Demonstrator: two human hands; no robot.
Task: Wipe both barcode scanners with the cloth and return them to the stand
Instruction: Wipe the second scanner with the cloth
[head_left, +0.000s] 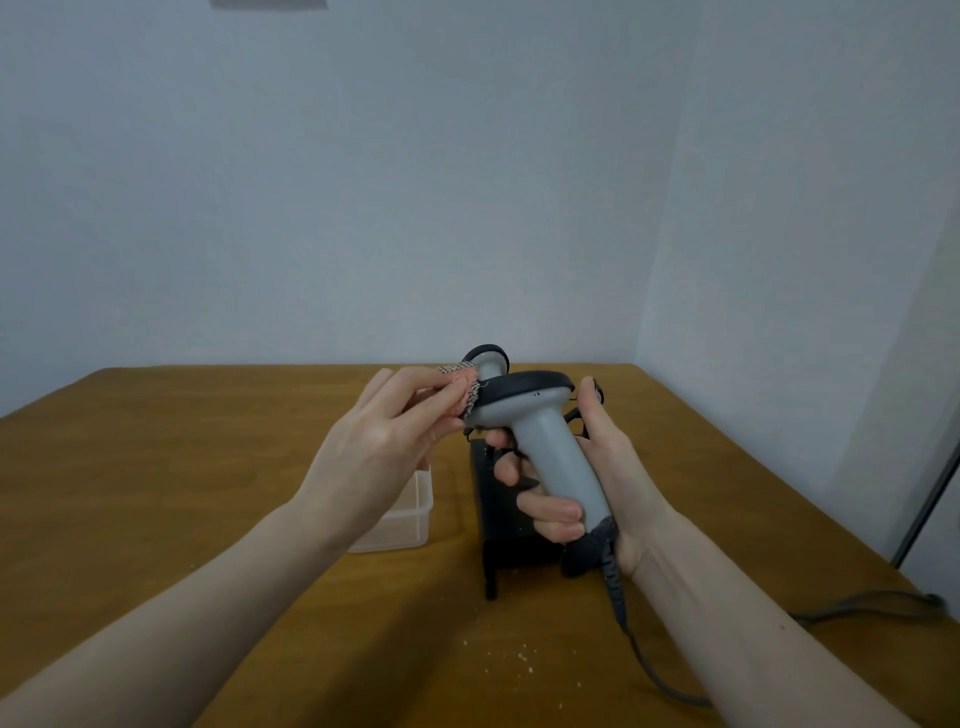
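Note:
My right hand (587, 467) grips the handle of a grey barcode scanner (550, 441) with a black head, held up over the table. My left hand (387, 441) pinches a small pink checked cloth (465, 387) and presses it against the left side of the scanner's head. A second grey scanner (488, 361) shows just behind, mostly hidden by the cloth and the held scanner. The black stand (501, 525) sits on the table below my hands.
A clear plastic box (410, 514) stands left of the stand, partly behind my left wrist. The held scanner's dark cable (654, 670) runs down over the wooden table (182, 467) toward the right edge. Small crumbs lie near the front. Walls enclose the back and right.

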